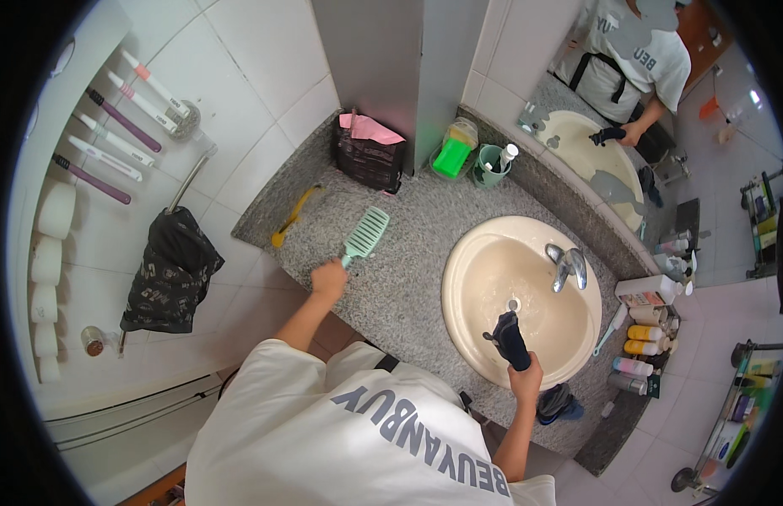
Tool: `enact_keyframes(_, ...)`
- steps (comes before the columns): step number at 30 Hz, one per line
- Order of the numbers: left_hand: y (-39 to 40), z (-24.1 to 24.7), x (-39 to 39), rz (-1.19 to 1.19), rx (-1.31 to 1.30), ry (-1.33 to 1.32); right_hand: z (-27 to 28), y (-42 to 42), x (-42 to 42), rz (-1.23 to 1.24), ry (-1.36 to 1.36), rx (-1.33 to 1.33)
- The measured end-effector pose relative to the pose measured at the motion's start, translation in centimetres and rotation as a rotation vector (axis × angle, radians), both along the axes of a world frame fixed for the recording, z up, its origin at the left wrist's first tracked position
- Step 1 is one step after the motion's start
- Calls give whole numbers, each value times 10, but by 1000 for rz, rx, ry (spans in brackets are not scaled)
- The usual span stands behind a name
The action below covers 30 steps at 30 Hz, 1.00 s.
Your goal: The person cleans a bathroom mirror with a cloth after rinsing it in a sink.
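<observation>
My left hand (329,279) is closed around the handle of a mint-green vented hairbrush (367,232), its head pointing away from me above the granite counter. Over the cream oval sink (453,297), my right hand (525,379) grips a dark navy piece of fabric (512,339), possibly a sock. The cloth's bunched far end is near the drain (513,305) and hides part of the basin. A chrome faucet (565,267) stands at the sink's far right. Just right of my right hand, more dark crumpled fabric (558,405) lies on the counter.
A black package with pink wipes or tissue (370,152), a green soap box (451,157) and a green cup (491,167) line the back. Bottles (644,333) and a toothbrush (611,329) sit right of the sink. A black bag (173,272) hangs left; a mirror (727,158) is at right.
</observation>
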<state>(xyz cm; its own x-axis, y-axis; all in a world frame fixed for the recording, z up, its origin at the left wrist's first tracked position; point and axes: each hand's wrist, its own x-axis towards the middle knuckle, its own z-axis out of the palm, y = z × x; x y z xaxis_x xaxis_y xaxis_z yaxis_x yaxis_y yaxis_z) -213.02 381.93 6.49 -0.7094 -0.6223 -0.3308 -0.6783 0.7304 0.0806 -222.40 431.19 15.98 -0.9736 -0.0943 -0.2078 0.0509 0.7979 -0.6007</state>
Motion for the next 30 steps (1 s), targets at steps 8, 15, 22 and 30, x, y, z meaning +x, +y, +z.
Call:
enact_keyframes(8, -104, -14, 8, 92, -413, 231, 1, -15, 8, 40, 30, 61)
enact_keyframes(15, -143, -26, -3, 168, -309, 67, 15, -32, 19, 19, 9, 77)
enact_keyframes(22, -118, 8, 9, 107, -91, 117, 7, -32, 26, -14, 52, 64)
enact_keyframes(30, -73, 29, 26, 8, -75, 28, 5, -43, 25, -31, 22, 73)
